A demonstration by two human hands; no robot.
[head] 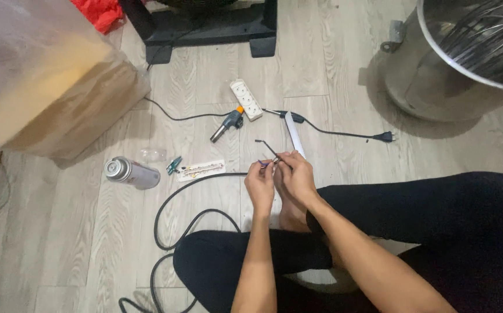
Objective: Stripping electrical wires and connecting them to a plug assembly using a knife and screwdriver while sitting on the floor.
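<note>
I sit on the floor with my legs crossed. My left hand (260,186) and my right hand (295,174) meet in front of me, fingertips pinched together on the thin wires (268,149) at the stripped end of a black cable (173,203). One dark wire end sticks up and away from my fingers. The cable runs left from my hands, then loops back along the floor beside my left knee. What exactly sits between the fingertips is too small to tell.
On the floor ahead lie a white power strip (246,99), a small torch head (226,125), a white tube (294,133), a black plug lead (384,137), a gas canister (131,173), small pliers (174,166) and a parts strip (201,170). A steel drum (437,81) stands right, a wrapped box (48,87) left.
</note>
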